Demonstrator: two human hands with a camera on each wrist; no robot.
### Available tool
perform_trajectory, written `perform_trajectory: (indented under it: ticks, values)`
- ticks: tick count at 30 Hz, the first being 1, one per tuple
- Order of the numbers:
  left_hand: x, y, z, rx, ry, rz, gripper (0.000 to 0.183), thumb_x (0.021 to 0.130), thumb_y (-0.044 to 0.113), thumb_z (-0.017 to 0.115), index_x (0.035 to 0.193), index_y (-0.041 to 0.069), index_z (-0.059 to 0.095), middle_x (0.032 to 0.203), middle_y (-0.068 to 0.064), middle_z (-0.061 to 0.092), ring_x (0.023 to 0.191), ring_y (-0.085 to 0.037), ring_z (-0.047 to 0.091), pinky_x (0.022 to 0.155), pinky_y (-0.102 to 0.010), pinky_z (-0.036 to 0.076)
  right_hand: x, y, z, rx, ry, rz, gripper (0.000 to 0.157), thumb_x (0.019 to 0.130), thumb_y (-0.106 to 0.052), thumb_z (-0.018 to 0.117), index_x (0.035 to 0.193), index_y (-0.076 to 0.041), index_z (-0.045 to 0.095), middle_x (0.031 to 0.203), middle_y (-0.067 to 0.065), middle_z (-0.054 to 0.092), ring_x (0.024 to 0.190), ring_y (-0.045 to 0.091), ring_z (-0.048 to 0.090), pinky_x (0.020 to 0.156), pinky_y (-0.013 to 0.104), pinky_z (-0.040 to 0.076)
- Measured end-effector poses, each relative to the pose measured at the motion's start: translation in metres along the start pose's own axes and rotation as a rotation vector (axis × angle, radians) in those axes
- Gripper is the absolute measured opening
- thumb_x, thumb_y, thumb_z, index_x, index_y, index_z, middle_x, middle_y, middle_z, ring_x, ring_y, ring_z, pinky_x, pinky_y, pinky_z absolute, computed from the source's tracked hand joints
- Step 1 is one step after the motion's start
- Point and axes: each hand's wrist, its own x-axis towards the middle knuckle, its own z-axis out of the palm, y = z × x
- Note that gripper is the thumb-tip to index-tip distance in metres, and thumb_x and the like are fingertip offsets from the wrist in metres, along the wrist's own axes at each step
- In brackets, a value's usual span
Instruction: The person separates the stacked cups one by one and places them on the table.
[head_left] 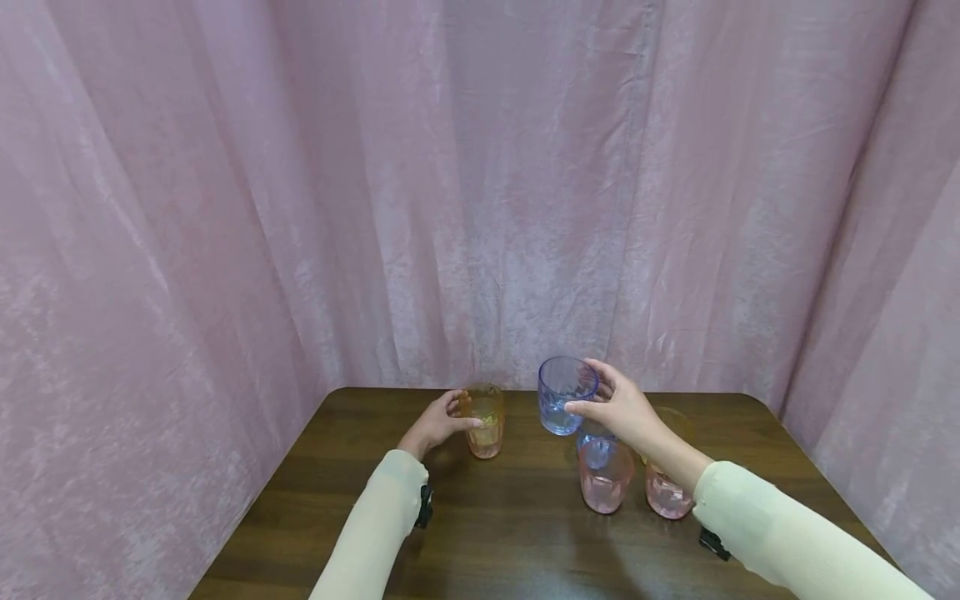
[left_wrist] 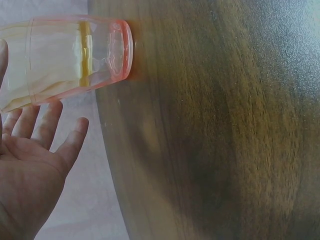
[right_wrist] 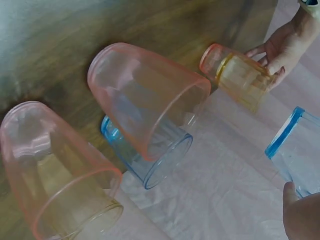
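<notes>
My left hand (head_left: 433, 425) is at the left side of a yellow cup nested in a pink cup (head_left: 487, 442), thumb across the front and fingers at the far side. This nested pair stands upright on the table; in the left wrist view the pink base (left_wrist: 121, 50) meets the wood. My right hand (head_left: 621, 410) grips a clear blue cup (head_left: 557, 410) by its side, thumb in front and fingers behind, raised above the table with its mouth up. Under that hand, a pink cup (head_left: 604, 492) stands in front of another blue cup (right_wrist: 135, 157).
Right of these stand another pink cup (head_left: 667, 502) and a yellow cup (right_wrist: 102, 220) behind it, partly hidden by my right forearm. The brown wooden table (head_left: 480, 542) ends at a pink curtain (head_left: 525, 208) at the back.
</notes>
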Motion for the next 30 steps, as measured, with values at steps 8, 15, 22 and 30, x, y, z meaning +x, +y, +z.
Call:
perform_trajectory:
  ticks: [8,15,22,30]
  values:
    - [0.003,-0.002,-0.001,-0.010,-0.012,0.003,0.082,0.086,0.019,0.080,0.151,-0.002,0.034,0.151,-0.022,0.042,0.139,-0.044,0.035,0.112,-0.055,0.033,-0.010,0.008,-0.005,-0.004,-0.017,-0.006,0.094,0.082,-0.029,0.083,0.155,-0.005,0.029,0.157,0.023,0.030,0.137,0.045,0.038,0.104,0.048,0.044]
    - [0.000,0.003,0.001,-0.010,-0.013,0.009,0.078,0.086,0.015,0.080,0.148,-0.005,0.036,0.148,-0.023,0.044,0.137,-0.046,0.038,0.111,-0.055,0.035,-0.018,0.021,-0.008,-0.032,-0.017,-0.027,0.092,0.082,-0.028,0.083,0.153,-0.001,0.031,0.152,0.024,0.038,0.137,0.045,0.038,0.105,0.049,0.042]
    - [0.002,-0.001,0.001,-0.006,-0.005,0.002,0.081,0.085,0.020,0.081,0.149,-0.001,0.036,0.149,-0.019,0.045,0.138,-0.041,0.038,0.112,-0.052,0.034,-0.027,0.028,-0.010,-0.048,-0.014,-0.063,0.085,0.086,-0.023,0.080,0.151,0.003,0.032,0.147,0.025,0.045,0.134,0.044,0.042,0.106,0.048,0.042]
    - [0.003,-0.004,0.000,0.010,0.015,-0.012,0.080,0.084,0.021,0.082,0.148,0.000,0.039,0.148,-0.019,0.046,0.137,-0.041,0.040,0.112,-0.052,0.035,-0.032,0.035,-0.015,-0.050,-0.005,-0.058,0.085,0.085,-0.024,0.081,0.150,0.003,0.034,0.145,0.024,0.047,0.134,0.044,0.042,0.107,0.051,0.040]
